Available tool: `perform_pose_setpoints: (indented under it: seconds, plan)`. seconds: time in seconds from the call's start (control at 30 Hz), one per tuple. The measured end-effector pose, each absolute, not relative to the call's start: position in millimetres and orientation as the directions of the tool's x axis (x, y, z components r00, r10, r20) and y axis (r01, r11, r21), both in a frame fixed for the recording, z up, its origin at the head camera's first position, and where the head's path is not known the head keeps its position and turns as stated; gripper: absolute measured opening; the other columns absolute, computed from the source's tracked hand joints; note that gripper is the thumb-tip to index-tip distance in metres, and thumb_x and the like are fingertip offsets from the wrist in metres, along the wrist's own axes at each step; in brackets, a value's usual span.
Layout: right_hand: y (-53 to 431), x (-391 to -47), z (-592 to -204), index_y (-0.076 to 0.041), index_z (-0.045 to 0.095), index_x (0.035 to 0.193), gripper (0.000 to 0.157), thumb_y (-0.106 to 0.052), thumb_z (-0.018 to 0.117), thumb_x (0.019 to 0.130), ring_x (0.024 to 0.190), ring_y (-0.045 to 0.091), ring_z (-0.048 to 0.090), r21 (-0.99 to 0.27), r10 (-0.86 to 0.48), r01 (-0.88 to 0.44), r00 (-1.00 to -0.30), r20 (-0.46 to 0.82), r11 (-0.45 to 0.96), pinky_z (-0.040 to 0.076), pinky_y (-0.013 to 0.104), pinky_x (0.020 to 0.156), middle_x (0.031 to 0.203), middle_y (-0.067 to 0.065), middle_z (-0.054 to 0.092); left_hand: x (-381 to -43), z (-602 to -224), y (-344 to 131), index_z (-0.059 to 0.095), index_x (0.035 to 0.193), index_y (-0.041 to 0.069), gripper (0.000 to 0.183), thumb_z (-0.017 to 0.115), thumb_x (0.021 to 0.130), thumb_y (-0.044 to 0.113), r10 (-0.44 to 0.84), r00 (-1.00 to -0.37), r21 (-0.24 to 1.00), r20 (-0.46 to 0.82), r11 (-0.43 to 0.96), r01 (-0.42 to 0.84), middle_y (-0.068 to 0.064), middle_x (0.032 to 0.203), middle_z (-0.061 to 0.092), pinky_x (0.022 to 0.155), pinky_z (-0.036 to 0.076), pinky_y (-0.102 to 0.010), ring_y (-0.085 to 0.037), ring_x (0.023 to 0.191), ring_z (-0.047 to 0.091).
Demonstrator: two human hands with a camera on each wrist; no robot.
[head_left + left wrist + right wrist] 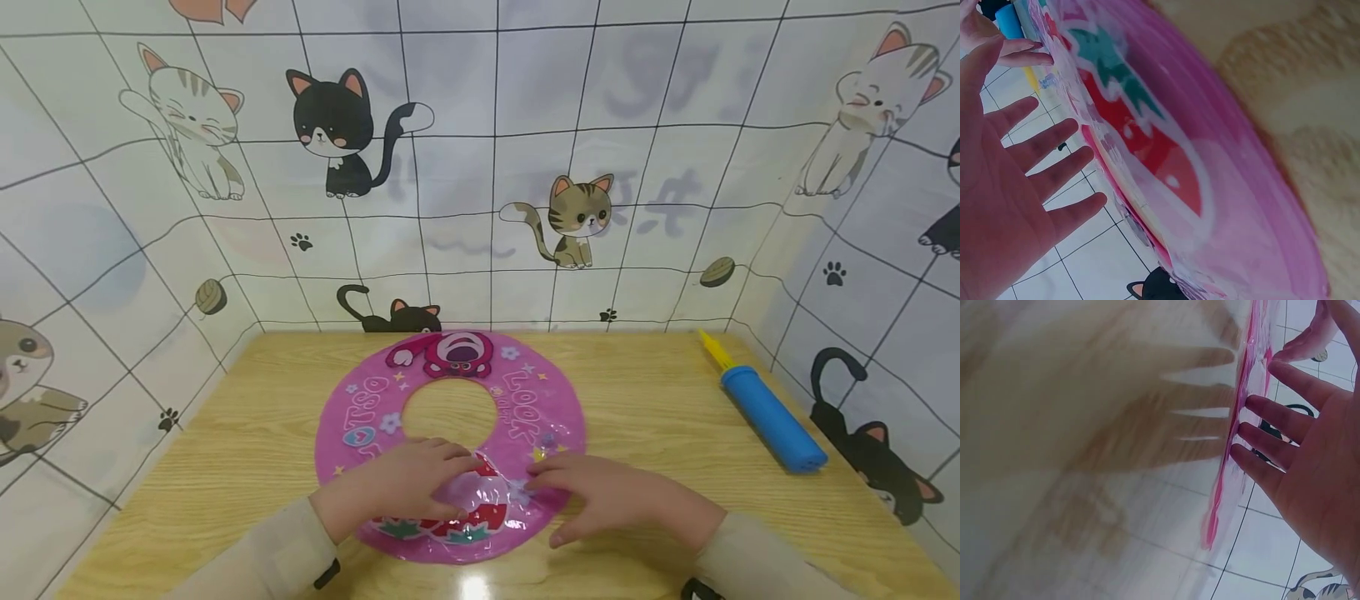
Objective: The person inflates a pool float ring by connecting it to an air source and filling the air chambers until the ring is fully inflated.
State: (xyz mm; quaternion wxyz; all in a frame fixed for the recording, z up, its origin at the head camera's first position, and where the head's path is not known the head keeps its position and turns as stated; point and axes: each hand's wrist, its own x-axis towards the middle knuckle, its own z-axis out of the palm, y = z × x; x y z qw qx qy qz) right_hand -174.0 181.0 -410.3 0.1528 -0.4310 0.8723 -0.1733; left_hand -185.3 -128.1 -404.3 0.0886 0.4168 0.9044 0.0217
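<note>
Wood-grain table [645,392] fills the lower part of the head view. Nearest in: left hand [408,483], over the near-left part of the pink ring [536,417], and right hand [611,496] at its near-right edge. Both grips wide, fingers spread, nothing held; fingertips right at the vinyl, can't tell if they press. Ring lies flat on the table, mostly ahead of the hands, hole just beyond the left fingers. It's round, so no long axis; key relation, as judged: the two hands straddle the near strawberry print [487,517]. Blue pump [772,417] well off to the right, nearer the right hand, long axis slanting away and leftward to its yellow nozzle [716,348]. Cat-print backdrop [457,183] behind.
</note>
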Motion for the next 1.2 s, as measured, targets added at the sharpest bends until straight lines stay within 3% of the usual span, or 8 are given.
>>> perform_pose_setpoints:
  seconds: [0.2, 0.67, 1.0, 1.2]
  plan:
    - [169.1, -175.3, -412.5, -0.018, 0.055, 0.138, 0.071, -0.064, 0.062, 0.084, 0.136, 0.037, 0.037, -0.434, -0.822, -0.719, -0.561, -0.098, 0.543, 0.033, 0.053, 0.108, 0.148, 0.008, 0.043, -184.9, -402.2, -131.3, 0.045, 0.145, 0.028, 0.068, 0.061, 0.087, 0.06, 0.735, -0.659, 0.119, -0.16, 0.677, 0.726, 0.004, 0.143, 0.048, 0.107, 0.037, -0.049, -0.024, 0.132, 0.044]
    - [151.1, -179.1, -414.1, -0.021, 0.054, 0.139, 0.072, -0.066, 0.06, 0.084, 0.135, 0.03, 0.039, -0.42, -0.85, -0.753, -0.517, -0.101, 0.507, 0.034, 0.05, 0.109, 0.148, 0.005, 0.043, -187.1, -402.6, -131.4, 0.045, 0.146, 0.029, 0.071, 0.058, 0.086, 0.066, 0.725, -0.67, 0.092, -0.161, 0.687, 0.721, 0.004, 0.141, 0.05, 0.106, 0.038, -0.047, -0.022, 0.131, 0.046]
    - [163.5, -182.7, -399.7, -0.018, 0.05, 0.142, 0.073, -0.057, 0.068, 0.083, 0.136, 0.029, 0.039, -0.466, -0.78, -0.656, -0.612, -0.13, 0.593, 0.034, 0.052, 0.108, 0.149, 0.004, 0.043, -196.9, -405.8, -125.6, 0.044, 0.146, 0.027, 0.071, 0.061, 0.086, 0.06, 0.742, -0.655, 0.053, -0.141, 0.666, 0.744, 0.002, 0.142, 0.049, 0.106, 0.038, -0.049, -0.024, 0.131, 0.046]
    - [175.0, -190.9, -393.4, -0.016, 0.052, 0.14, 0.072, -0.054, 0.071, 0.081, 0.13, 0.025, 0.045, -0.504, -0.752, -0.624, -0.655, -0.081, 0.598, 0.039, 0.05, 0.105, 0.143, 0.002, 0.048, -203.7, -407.2, -119.9, 0.041, 0.148, 0.028, 0.071, 0.059, 0.088, 0.061, 0.738, -0.657, 0.056, -0.158, 0.671, 0.74, 0.001, 0.145, 0.046, 0.108, 0.036, -0.048, -0.024, 0.132, 0.043]
